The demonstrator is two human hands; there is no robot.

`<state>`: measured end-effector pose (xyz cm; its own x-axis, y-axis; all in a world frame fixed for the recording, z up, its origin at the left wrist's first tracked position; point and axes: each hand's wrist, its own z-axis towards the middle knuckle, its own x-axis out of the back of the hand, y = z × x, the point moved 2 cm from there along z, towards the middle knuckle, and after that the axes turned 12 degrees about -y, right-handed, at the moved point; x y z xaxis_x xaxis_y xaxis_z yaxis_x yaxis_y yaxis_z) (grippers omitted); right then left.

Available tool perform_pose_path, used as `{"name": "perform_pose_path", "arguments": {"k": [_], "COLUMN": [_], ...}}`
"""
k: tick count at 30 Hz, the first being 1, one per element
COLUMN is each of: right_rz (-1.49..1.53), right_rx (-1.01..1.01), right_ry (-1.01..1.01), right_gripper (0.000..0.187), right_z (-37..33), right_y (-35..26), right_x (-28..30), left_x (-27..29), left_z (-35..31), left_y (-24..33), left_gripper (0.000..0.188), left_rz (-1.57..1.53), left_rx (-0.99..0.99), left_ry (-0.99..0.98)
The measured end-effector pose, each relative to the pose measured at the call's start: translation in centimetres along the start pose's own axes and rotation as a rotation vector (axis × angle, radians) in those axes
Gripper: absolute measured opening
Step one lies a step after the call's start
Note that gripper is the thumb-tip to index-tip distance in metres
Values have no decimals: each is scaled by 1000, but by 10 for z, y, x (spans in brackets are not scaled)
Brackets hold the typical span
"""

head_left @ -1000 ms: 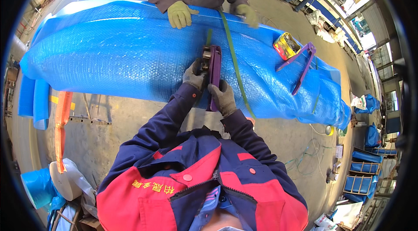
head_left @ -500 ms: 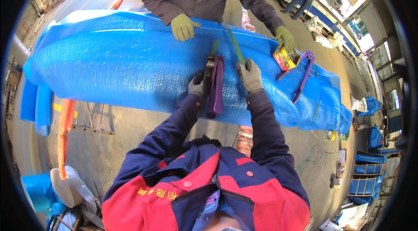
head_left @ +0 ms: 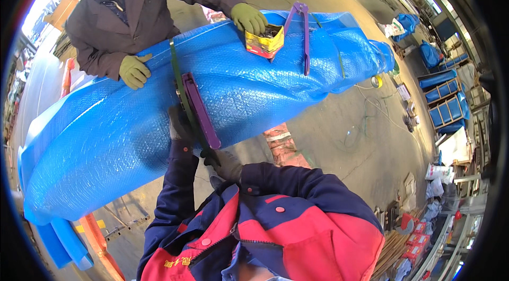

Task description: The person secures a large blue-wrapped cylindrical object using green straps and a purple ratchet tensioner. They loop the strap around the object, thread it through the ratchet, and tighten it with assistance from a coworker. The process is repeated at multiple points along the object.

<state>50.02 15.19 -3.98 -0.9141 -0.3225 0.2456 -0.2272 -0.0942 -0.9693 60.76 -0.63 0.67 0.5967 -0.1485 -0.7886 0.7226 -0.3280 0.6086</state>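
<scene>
Across the blue bundle [head_left: 244,87]: purple tool [head_left: 202,116] and green strap [head_left: 175,61] lay.
Near edge: right hand [head_left: 228,166] gripped the strap; left hand's [head_left: 179,124] grip was unclear.
Beyond: concrete floor [head_left: 344,138] extended.

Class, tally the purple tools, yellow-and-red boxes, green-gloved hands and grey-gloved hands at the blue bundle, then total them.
Purple tools: 2
Yellow-and-red box: 1
Green-gloved hands: 2
Grey-gloved hands: 2
Total: 7

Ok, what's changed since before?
The grey-gloved right hand grasped the flat green strap, then came back toward the body; the strap now runs along the long purple tool. The co-worker's green-gloved left hand moved right to the yellow-red box. The gloved left hand stays at the tool.
</scene>
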Motion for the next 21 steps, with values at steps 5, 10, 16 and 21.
{"name": "perform_pose_path", "arguments": {"k": [5,10,16,21], "right_rz": [-61,-522,-679,-439], "right_rx": [-129,-177,305,415], "right_ry": [-81,62,209,162], "right_gripper": [28,48,96,71], "right_z": [10,-4,101,156], "right_y": [-14,-63,-82,-89], "right_x": [-4,91,86,86], "left_x": [20,42,33,37], "left_z": [16,20,9,4], "left_y": [-4,-14,8,41], "left_gripper": [27,38,29,24], "left_rz": [838,1044,1164,1299], "left_rx": [-249,-343,-224,-222], "left_ry": [259,280,249,277]}}
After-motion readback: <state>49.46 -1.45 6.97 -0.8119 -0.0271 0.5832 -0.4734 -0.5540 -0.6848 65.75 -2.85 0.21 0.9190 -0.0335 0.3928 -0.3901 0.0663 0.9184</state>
